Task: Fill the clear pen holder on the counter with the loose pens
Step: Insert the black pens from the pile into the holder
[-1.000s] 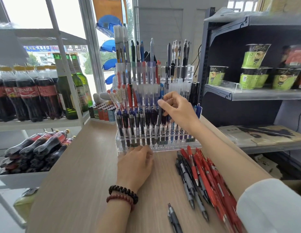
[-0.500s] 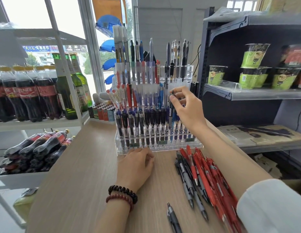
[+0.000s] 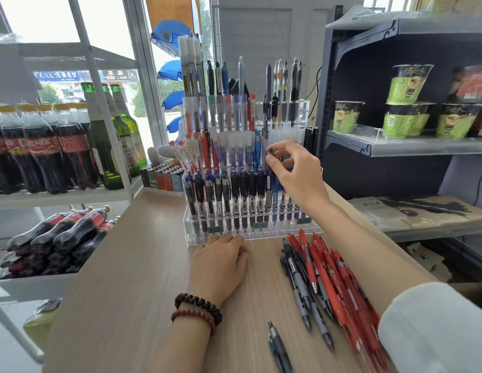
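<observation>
Right hand (image 3: 295, 175) fingers (image 3: 274, 164) pinch a grey pen (image 3: 269, 193) in the clear holder (image 3: 272, 234) — left hand (image 3: 221, 262) relaxed; beer bottle (image 3: 128, 154) label: "SHAN".

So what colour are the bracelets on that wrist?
The bracelets: one black, one dark red, clearest in the head view.

Free: bare light wood table (image 3: 121, 292) left of the left hand (image 3: 221, 262), open up to the clear tiered acrylic pen holder (image 3: 250, 234). Obstacles: left hand at holder's base; right hand (image 3: 296, 173), pinching a grey pen (image 3: 269, 191), before its right slots; heap of red and black loose pens (image 3: 328, 286) at right; 1 dark pen (image 3: 278, 348) at near edge.
</observation>
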